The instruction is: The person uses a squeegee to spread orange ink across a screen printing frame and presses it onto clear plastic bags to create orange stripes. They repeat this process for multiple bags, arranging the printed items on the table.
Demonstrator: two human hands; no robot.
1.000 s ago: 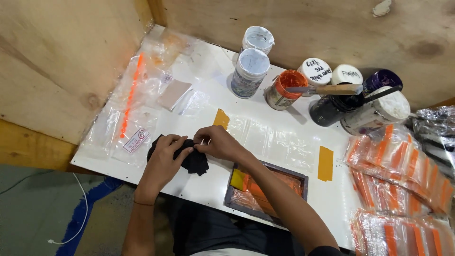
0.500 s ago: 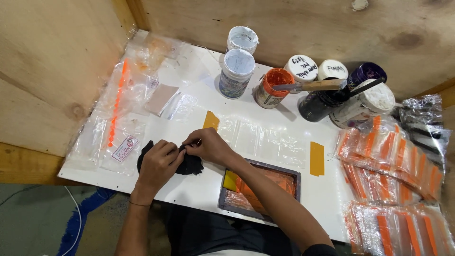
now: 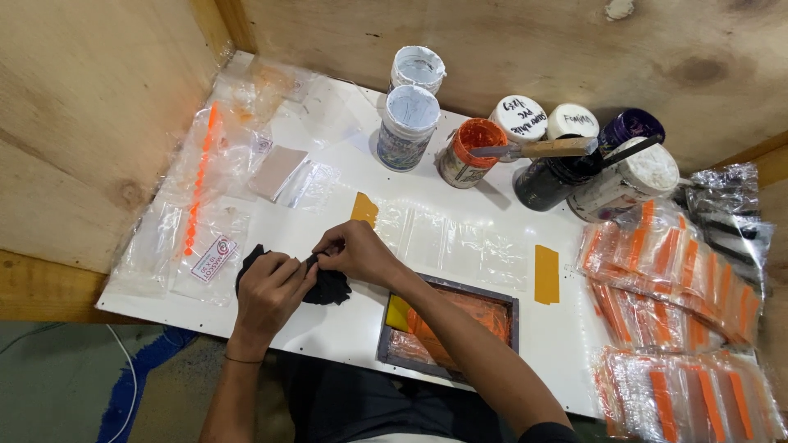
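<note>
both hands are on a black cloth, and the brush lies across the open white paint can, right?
Not quite. In the head view both hands, left and right, are on the black cloth, but the brush lies across the open orange paint can, not a white one.

Print workshop: ink tubs (image 3: 409,127), screen frame (image 3: 450,328), plywood walls (image 3: 82,123).

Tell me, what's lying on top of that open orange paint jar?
A wooden-handled scraper rests across the orange paint jar, its blade over the open mouth. Orange paint shows inside; how full it is can't be seen.
</note>
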